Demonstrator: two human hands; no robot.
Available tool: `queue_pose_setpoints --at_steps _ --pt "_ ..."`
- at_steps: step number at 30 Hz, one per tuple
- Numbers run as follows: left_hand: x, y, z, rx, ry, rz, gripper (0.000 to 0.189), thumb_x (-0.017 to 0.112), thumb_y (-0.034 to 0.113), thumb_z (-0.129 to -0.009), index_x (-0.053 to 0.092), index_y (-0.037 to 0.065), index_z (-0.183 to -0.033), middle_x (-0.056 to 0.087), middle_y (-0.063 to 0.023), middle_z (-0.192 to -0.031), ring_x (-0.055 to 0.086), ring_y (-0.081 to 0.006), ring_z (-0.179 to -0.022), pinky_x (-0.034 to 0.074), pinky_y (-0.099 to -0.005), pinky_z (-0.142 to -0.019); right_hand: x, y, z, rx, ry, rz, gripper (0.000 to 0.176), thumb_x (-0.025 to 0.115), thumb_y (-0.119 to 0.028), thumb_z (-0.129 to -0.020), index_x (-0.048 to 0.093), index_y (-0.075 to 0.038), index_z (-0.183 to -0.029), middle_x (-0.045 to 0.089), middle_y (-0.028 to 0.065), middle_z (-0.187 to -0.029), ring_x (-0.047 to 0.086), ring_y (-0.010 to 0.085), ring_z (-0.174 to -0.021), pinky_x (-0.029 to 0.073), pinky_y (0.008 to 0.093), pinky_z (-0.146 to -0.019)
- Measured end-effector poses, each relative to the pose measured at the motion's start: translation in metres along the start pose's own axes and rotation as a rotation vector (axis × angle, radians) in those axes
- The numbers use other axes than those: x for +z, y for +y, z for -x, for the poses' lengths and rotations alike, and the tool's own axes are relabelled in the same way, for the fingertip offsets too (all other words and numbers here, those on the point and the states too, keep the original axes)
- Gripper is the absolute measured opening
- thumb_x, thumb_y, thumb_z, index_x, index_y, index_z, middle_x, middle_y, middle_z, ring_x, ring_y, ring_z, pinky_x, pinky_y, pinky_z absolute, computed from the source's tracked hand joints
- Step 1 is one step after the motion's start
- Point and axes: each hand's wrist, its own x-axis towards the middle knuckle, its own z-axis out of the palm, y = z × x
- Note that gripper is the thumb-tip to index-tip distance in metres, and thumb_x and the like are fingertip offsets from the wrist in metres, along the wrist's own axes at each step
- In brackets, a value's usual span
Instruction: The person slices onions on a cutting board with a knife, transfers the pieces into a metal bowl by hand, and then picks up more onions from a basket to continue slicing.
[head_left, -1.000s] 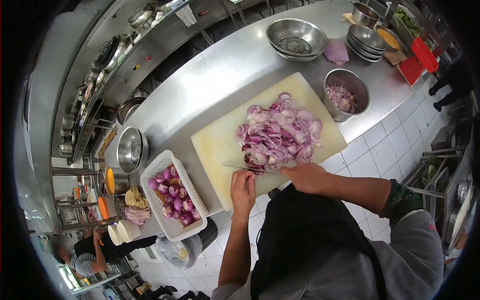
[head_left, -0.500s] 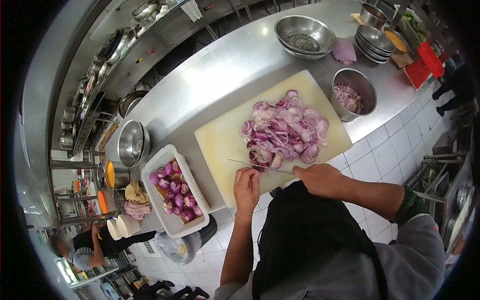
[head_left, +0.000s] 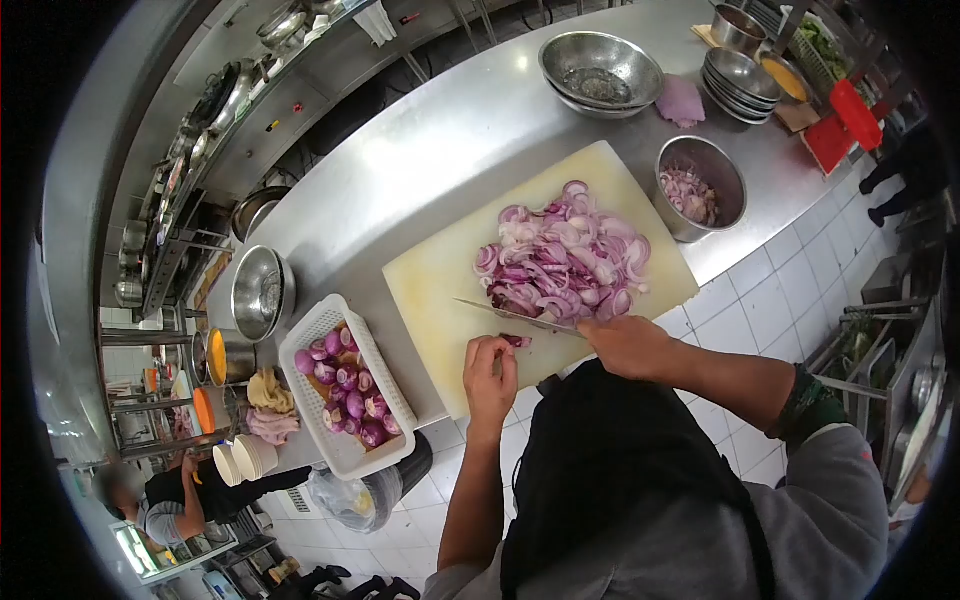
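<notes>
My right hand [head_left: 628,347] grips a kitchen knife by its handle. The knife's blade [head_left: 510,316] points left along the near edge of a large pile of sliced red onion [head_left: 565,255]. Under the pile lies a pale cutting board [head_left: 435,275]. My left hand [head_left: 489,385] is at the board's near edge with its fingers curled closed. A small dark-purple onion piece [head_left: 516,341] is right at its fingertips, apart from the pile; whether the fingers pinch it is hidden.
A white basket [head_left: 300,385] of whole peeled red onions [head_left: 355,395] stands left of the board. To the right is a steel pot [head_left: 735,205] with cut onion inside. Steel bowls [head_left: 565,60] and a pink cloth [head_left: 681,102] are at the back. Another person [head_left: 170,500] stands at far left.
The knife has shifted from the onion piece at my left fingertips to the pile's near edge. A gap now separates that piece from the slices. The whole view has moved slightly.
</notes>
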Motion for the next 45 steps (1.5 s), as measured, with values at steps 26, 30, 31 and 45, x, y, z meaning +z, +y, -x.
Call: queue_pose_setpoints --at_steps 26,30,31,45 --pt "-0.002 0.003 0.002 -0.015 0.045 0.027 0.006 0.066 -0.003 -0.091 0.065 -0.001 -0.096 0.067 -0.0159 -0.097 0.066 -0.0302 -0.088 0.054 -0.0374 -0.081 0.009 -0.011 0.0 0.061 -0.08 -0.025 0.039 0.051 -0.007 -0.093 0.05 -0.002 -0.132 0.07 0.0242 -0.093 0.071 0.0442 -0.093 0.055 0.0562 -0.08" --pt "-0.002 0.001 0.006 -0.052 0.03 0.009 0.007 0.067 -0.004 -0.09 0.065 -0.001 -0.096 0.067 -0.0158 -0.098 0.067 -0.0301 -0.088 0.054 -0.0375 -0.082 -0.028 -0.029 0.03 0.079 -0.175 -0.014 0.045 0.048 -0.011 -0.096 0.049 -0.001 -0.14 0.072 0.0256 -0.096 0.072 0.0446 -0.09 0.055 0.0559 -0.079" --pt "-0.002 0.001 0.006 -0.04 0.032 -0.011 0.007 0.067 -0.004 -0.09 0.066 -0.001 -0.097 0.067 -0.0156 -0.098 0.067 -0.0296 -0.088 0.054 -0.0373 -0.082 -0.028 -0.028 0.037 0.079 -0.173 -0.015 0.045 0.048 -0.011 -0.096 0.049 -0.001 -0.14 0.072 0.0257 -0.097 0.071 0.0448 -0.09 0.055 0.0559 -0.079" --pt "0.001 -0.005 0.007 -0.031 0.058 -0.007 0.006 0.068 -0.003 -0.091 0.066 0.0 -0.096 0.067 -0.0144 -0.096 0.067 -0.0277 -0.086 0.054 -0.036 -0.079 -0.033 -0.036 0.036 0.081 -0.166 -0.073 0.037 0.049 -0.006 -0.092 0.05 0.001 -0.128 0.068 0.0266 -0.088 0.069 0.0468 -0.088 0.052 0.0577 -0.076"
